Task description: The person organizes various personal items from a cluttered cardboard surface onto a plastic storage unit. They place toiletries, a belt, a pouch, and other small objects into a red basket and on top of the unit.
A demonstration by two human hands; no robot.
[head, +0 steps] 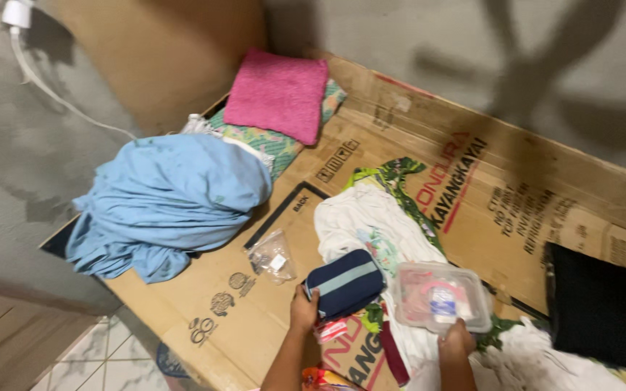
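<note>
Pouch point(345, 284), navy with a pale stripe, sits in the left hand point(303, 310), whose fingers close on its lower left corner. It lies partly on the cardboard point(255, 333) and partly on the white cloth point(371, 224). A small red and white packet point(332, 330) lies just under the pouch, near that hand.

The right hand point(458, 337) grips the near edge of a clear plastic box point(442, 297), which holds pink and white items too blurred to tell apart. The box rests on the white cloth, just beside the pouch.

A small clear bag point(272, 256) lies on the cardboard left of the pouch, apart from it. Green patterned fabric point(398, 181) shows along the edge of the white cloth. A dark cloth point(603, 311) lies at the right, well apart from the hands. Farther back, a crumpled blue sheet point(168, 203) is heaped on the cardboard's left end, and a pink towel point(278, 94) rests on a patterned pillow point(273, 145). A white cable point(45, 87) runs down the grey wall point(9, 159).
</note>
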